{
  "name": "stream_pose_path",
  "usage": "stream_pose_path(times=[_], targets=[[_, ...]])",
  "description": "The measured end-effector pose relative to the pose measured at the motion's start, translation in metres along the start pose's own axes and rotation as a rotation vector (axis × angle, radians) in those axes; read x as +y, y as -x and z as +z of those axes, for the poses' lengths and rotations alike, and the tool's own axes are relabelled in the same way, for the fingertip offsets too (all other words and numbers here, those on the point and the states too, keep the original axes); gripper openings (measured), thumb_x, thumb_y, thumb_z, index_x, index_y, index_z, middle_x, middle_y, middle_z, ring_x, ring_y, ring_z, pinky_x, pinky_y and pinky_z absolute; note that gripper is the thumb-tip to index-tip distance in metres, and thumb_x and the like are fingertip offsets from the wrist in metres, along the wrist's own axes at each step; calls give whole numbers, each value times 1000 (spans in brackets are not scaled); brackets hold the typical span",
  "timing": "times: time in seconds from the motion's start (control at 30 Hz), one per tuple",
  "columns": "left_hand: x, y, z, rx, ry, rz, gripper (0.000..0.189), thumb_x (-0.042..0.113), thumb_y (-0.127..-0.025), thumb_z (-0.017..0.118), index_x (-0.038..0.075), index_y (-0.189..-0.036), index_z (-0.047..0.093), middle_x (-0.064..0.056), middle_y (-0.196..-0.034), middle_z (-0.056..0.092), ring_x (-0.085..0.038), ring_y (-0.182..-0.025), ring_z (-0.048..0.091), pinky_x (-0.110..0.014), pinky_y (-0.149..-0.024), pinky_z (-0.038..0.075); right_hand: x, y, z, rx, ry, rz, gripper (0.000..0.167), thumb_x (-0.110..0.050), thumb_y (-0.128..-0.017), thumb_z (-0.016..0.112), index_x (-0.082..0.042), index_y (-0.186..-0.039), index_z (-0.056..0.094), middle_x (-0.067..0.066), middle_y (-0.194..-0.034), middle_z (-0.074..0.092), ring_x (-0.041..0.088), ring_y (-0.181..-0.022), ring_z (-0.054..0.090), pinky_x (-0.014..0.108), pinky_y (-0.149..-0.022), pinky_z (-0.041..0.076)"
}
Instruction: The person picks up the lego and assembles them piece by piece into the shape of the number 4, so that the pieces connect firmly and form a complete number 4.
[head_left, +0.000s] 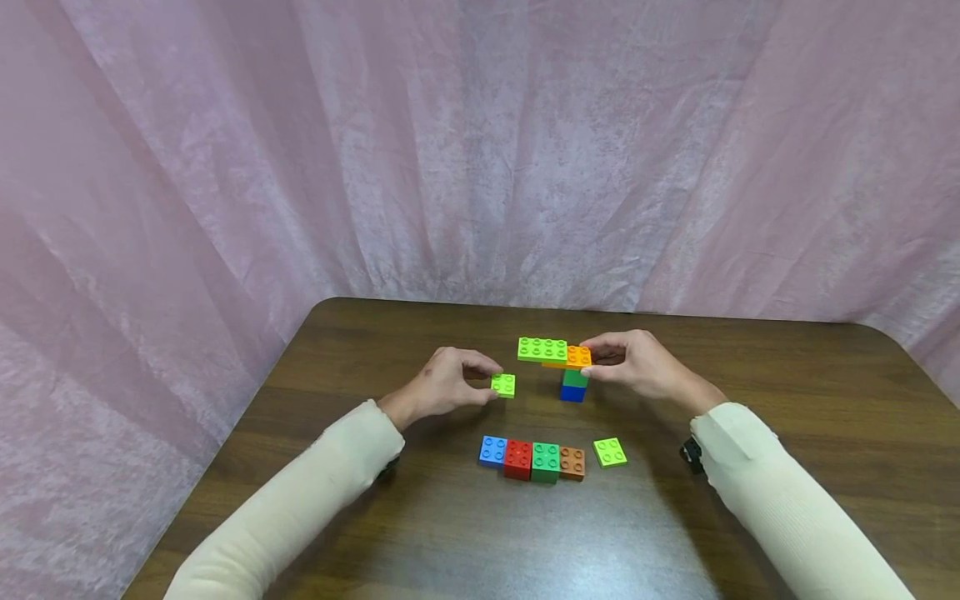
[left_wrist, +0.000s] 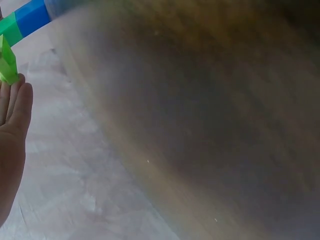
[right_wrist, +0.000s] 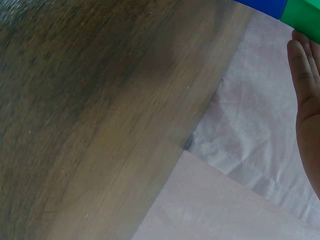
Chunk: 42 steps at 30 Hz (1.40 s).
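Note:
In the head view, my left hand (head_left: 447,384) pinches a small lime-green toy brick (head_left: 503,385) between thumb and fingers, left of a built stack. My right hand (head_left: 639,363) grips the end of an orange brick (head_left: 579,357) on that stack. A long lime-green brick (head_left: 542,348) sits on the orange one and juts out to the left. Under the orange brick come a green brick (head_left: 575,378) and a dark blue brick (head_left: 573,392) at the bottom. The left wrist view catches the lime brick (left_wrist: 7,62) at the fingertips, close to the stack's blue brick (left_wrist: 32,21).
Nearer the person, a blue brick (head_left: 492,450), a red brick (head_left: 517,459), a green brick (head_left: 545,462) and a brown brick (head_left: 572,463) stand side by side. A flat lime brick (head_left: 610,452) lies to their right. Behind the wooden table (head_left: 420,533) hangs a pink curtain (head_left: 480,158).

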<state>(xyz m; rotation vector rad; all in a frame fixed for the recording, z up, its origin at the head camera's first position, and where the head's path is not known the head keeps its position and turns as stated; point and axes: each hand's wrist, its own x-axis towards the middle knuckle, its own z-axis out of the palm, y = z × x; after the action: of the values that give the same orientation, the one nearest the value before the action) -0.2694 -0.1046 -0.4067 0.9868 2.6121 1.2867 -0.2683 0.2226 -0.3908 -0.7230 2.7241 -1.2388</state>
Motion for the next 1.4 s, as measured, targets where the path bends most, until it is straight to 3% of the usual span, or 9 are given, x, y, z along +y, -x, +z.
stream_pose_path(times=[0.17, 0.4, 0.73, 0.93, 1.4], targets=[[1, -2, 2, 20, 18, -44, 33, 4, -78, 83, 1, -110, 75, -9, -105, 75, -27, -100, 70, -41, -87, 57, -1, 0, 1, -4, -6, -1, 42, -17, -90, 77, 5, -123, 67, 13, -107, 72, 22, -94, 68, 23, -77, 56], [1, -9, 4, 44, 51, -62, 42, 3, -79, 83, -4, -119, 71, -12, -114, 73, -21, -101, 70, -25, -85, 56, -1, 1, 1, -2, -7, 3, 41, -17, -90, 77, 4, -123, 67, 13, -107, 72, 22, -95, 69, 23, -77, 56], [6, -20, 6, 49, 83, -52, 47, 4, -81, 83, -2, -125, 68, -12, -113, 73, -31, -103, 70, -37, -87, 57, -1, 1, 0, -6, -12, 1, 42, -17, -90, 77, 4, -124, 66, 13, -108, 72, 22, -96, 68, 24, -77, 56], [9, -28, 6, 51, 104, -73, 49, 5, -81, 83, -2, -127, 66, -12, -116, 72, -27, -104, 70, -34, -88, 57, -1, 0, 0, -1, -6, -5, 41, -16, -89, 78, 4, -123, 67, 13, -106, 73, 22, -95, 69, 23, -77, 56], [16, -40, 8, 66, 66, -33, 51, 3, -80, 83, 0, -129, 65, -14, -115, 71, -23, -101, 70, -25, -84, 57, 0, -1, 1, 7, -7, 4, 41, -15, -88, 79, 4, -122, 67, 12, -106, 73, 23, -95, 69, 24, -77, 56]])
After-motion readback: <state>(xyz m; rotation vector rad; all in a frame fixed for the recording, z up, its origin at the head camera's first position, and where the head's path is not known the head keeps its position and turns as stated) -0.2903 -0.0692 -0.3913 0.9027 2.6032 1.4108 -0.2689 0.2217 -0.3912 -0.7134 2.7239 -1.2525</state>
